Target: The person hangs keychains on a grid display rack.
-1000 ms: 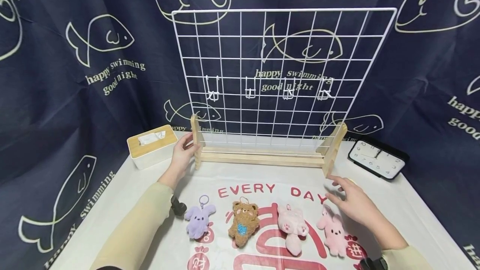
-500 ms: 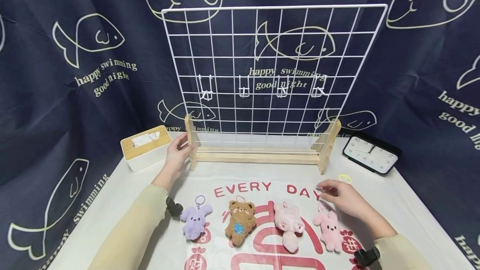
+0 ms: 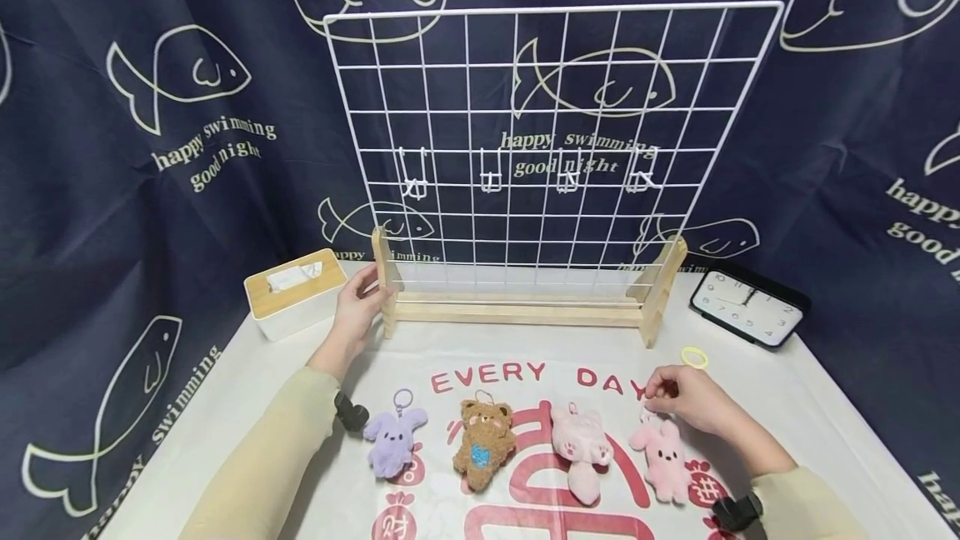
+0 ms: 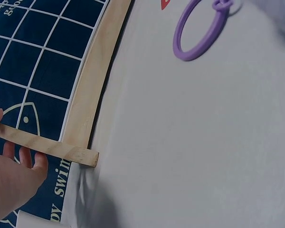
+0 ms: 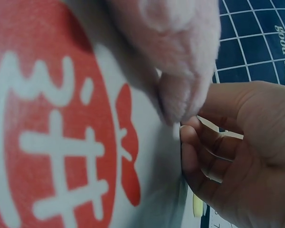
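Note:
My left hand (image 3: 357,304) grips the left wooden upright (image 4: 45,144) of a stand, thumb on one side and fingers on the other. The stand holds a white wire grid (image 3: 517,111) with several white hooks (image 3: 491,180) along its middle. At the front right, my right hand (image 3: 693,398) pinches the top of a pink bunny plush (image 3: 666,463); in the right wrist view the plush partly hides the fingertips. Left of it lie a pale pink plush (image 3: 582,450) with a fluffy tail, a brown bear plush (image 3: 483,447) and a purple plush keychain (image 3: 393,447).
A tissue box (image 3: 296,298) with a wooden lid stands left of the grid. To its right lies a black-framed clock (image 3: 750,307), and a yellow ring (image 3: 694,357) is on the table behind my right hand. A dark fish-print curtain (image 3: 202,248) hangs behind.
My right hand has left the stand's right foot, come down toward the front and closed its fingers at the pink bunny's top. My left hand keeps its hold on the upright.

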`<state>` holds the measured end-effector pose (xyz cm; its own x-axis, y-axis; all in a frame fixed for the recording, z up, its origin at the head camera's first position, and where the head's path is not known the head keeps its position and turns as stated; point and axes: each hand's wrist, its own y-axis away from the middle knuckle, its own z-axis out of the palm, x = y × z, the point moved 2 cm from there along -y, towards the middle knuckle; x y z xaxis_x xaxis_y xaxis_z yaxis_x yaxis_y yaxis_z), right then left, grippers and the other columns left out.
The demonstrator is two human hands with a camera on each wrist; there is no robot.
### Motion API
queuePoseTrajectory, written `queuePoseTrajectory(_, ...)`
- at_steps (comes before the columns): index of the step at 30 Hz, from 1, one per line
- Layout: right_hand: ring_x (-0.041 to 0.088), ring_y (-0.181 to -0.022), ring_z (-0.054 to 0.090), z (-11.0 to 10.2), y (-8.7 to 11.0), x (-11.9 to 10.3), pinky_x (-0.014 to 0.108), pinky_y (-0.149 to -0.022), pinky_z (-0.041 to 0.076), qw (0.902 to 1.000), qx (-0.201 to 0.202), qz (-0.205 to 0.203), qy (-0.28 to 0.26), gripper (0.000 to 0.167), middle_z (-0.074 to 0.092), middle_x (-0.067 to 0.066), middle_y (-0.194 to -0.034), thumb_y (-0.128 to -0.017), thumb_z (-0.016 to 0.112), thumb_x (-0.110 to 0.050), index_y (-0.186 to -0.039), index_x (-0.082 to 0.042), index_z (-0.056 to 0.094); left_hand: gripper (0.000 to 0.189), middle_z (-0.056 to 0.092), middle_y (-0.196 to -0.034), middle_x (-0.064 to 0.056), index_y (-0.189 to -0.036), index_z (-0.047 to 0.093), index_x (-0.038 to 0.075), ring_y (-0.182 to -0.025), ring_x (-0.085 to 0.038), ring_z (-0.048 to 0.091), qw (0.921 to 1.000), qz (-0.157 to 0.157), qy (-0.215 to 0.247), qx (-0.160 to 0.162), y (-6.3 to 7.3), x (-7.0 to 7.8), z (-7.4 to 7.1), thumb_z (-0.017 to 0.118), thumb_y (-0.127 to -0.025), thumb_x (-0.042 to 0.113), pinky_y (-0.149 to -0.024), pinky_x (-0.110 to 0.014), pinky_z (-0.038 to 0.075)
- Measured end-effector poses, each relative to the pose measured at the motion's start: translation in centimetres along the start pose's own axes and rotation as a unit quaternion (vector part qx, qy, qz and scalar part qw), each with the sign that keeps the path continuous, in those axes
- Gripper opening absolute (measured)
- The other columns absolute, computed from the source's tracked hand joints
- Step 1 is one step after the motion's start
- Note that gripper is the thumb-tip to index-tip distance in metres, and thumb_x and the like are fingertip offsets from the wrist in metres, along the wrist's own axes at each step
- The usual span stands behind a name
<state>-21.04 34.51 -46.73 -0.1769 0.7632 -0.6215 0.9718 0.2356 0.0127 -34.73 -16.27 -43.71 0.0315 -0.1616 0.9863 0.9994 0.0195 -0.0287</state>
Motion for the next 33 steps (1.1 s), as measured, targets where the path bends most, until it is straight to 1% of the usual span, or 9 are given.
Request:
queuePoseTrajectory(5, 0.01, -0.07, 0.048, 0.1, 0.0, -0.1, 0.025, -0.06, 0.042, 1.0, -0.007, -0.001, 0.005, 0.012, 0.056, -0.004, -0.075, -0.086, 0.077, -0.001, -0.082, -0.007, 0.067, 0.063, 0.037, -0.158, -0.021, -0.155, 0.037, 0.001, -0.143, -0.037, 0.037, 1.0, 0.003, 0.004, 0.005, -0.6, -0.9, -0.4, 0.058, -0.097, -0.008, -0.119, -0.044, 0.037)
queuePoseTrajectory(8, 0.01, -0.071, 0.048, 0.1, 0.1, -0.3, 0.026, -0.061, 0.042, 0.9998, -0.014, -0.002, 0.012, 0.012, 0.055, -0.003, -0.077, -0.088, 0.075, -0.003, -0.083, -0.009, 0.066, 0.062, 0.038, -0.157, -0.018, -0.155, 0.038, 0.003, -0.142, -0.036, 0.039, 0.9999, 0.011, 0.004, 0.011, -1.0, -1.7, -0.6, 0.058, -0.097, -0.007, -0.118, -0.043, 0.038)
queuePoseTrajectory(12, 0.008, -0.074, 0.049, -0.1, 0.3, -0.4, 0.026, -0.063, 0.043, 0.9995, -0.023, -0.01, 0.018, 0.011, 0.056, -0.004, -0.08, -0.091, 0.073, -0.006, -0.084, -0.011, 0.066, 0.062, 0.039, -0.156, -0.019, -0.155, 0.038, 0.002, -0.141, -0.036, 0.04, 0.9998, 0.018, 0.0, 0.012, -1.1, -2.0, -0.6, 0.058, -0.097, -0.007, -0.118, -0.044, 0.038)
queuePoseTrajectory(15, 0.008, -0.073, 0.052, -0.5, 0.3, -0.4, 0.024, -0.064, 0.047, 0.9995, -0.031, -0.006, -0.006, 0.009, 0.06, -0.003, -0.081, -0.093, 0.071, -0.006, -0.087, -0.009, 0.065, 0.061, 0.039, -0.155, -0.02, -0.154, 0.038, 0.001, -0.141, -0.037, 0.04, 0.9998, 0.017, -0.001, 0.011, -1.1, -2.0, -0.5, 0.058, -0.097, -0.008, -0.117, -0.045, 0.039)
queuePoseTrajectory(20, 0.012, -0.072, 0.064, -1.1, 0.3, -0.7, 0.025, -0.064, 0.058, 0.9962, -0.034, -0.004, -0.08, 0.006, 0.069, 0.005, -0.081, -0.097, 0.066, -0.002, -0.092, 0.0, 0.063, 0.062, 0.04, -0.155, -0.02, -0.154, 0.039, 0.002, -0.141, -0.036, 0.04, 0.9998, 0.014, -0.003, 0.014, -1.1, -1.8, -0.5, 0.058, -0.097, -0.008, -0.117, -0.044, 0.04)
queuePoseTrajectory(23, 0.012, -0.072, 0.066, -1.5, 0.4, -1.1, 0.024, -0.065, 0.056, 0.997, -0.013, -0.019, -0.074, 0.006, 0.071, 0.002, -0.08, -0.096, 0.068, -0.005, -0.091, -0.003, 0.065, 0.061, 0.04, -0.155, -0.02, -0.154, 0.039, 0.001, -0.141, -0.036, 0.041, 0.9998, 0.014, -0.003, 0.015, -1.1, -1.7, -0.4, 0.057, -0.096, -0.008, -0.117, -0.044, 0.04)
queuePoseTrajectory(27, 0.005, -0.071, 0.064, -1.9, 0.7, -1.6, 0.021, -0.068, 0.051, 0.9971, 0.041, -0.058, -0.029, 0.007, 0.071, -0.008, -0.077, -0.09, 0.076, -0.01, -0.088, -0.012, 0.069, 0.061, 0.04, -0.155, -0.02, -0.154, 0.039, 0.001, -0.141, -0.037, 0.041, 0.9998, 0.013, 0.0, 0.014, -1.0, -1.7, -0.4, 0.057, -0.096, -0.009, -0.117, -0.044, 0.04)
queuePoseTrajectory(30, 0.004, -0.075, 0.068, -2.1, 0.8, -2.0, 0.018, -0.071, 0.054, 0.9919, 0.076, -0.099, -0.021, 0.011, 0.073, -0.006, -0.08, -0.086, 0.08, -0.007, -0.087, -0.015, 0.072, 0.061, 0.04, -0.155, -0.02, -0.154, 0.039, 0.0, -0.141, -0.037, 0.041, 0.9998, 0.014, 0.002, 0.014, -0.9, -1.7, -0.3, 0.057, -0.096, -0.009, -0.117, -0.045, 0.04)
queuePoseTrajectory(33, 0.004, -0.078, 0.07, -2.4, 0.9, -2.4, 0.013, -0.073, 0.055, 0.9865, 0.101, -0.127, -0.021, 0.015, 0.074, -0.004, -0.083, -0.084, 0.081, -0.002, -0.087, -0.015, 0.074, 0.061, 0.04, -0.155, -0.02, -0.153, 0.039, 0.0, -0.14, -0.037, 0.041, 0.9997, 0.018, 0.006, 0.015, -0.9, -1.7, -0.3, 0.057, -0.096, -0.009, -0.117, -0.046, 0.04)
